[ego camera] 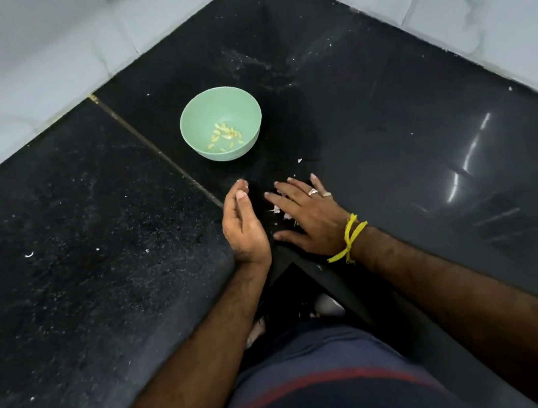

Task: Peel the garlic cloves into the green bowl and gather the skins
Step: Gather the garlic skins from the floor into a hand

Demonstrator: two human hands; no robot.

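Black stone counter (384, 101) is meeting marble-tiled walls (33, 64) behind the green bowl (199, 110) of peeled cloves (225, 135), while the right hand (307, 215) is lying splayed over skins (277, 209) and the left hand (241, 228) is cupping loosely, holding nothing.

Black counter (386, 111), green bowl (198, 144), scattered pale scraps (277, 209), probably skins

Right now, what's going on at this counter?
A person is clearing up after peeling garlic. The peeled cloves already lie in the green bowl on the black counter. The right hand lies flat, fingers spread, over a small heap of skins; the left hand stands on edge beside it, cupped, holding nothing visible.
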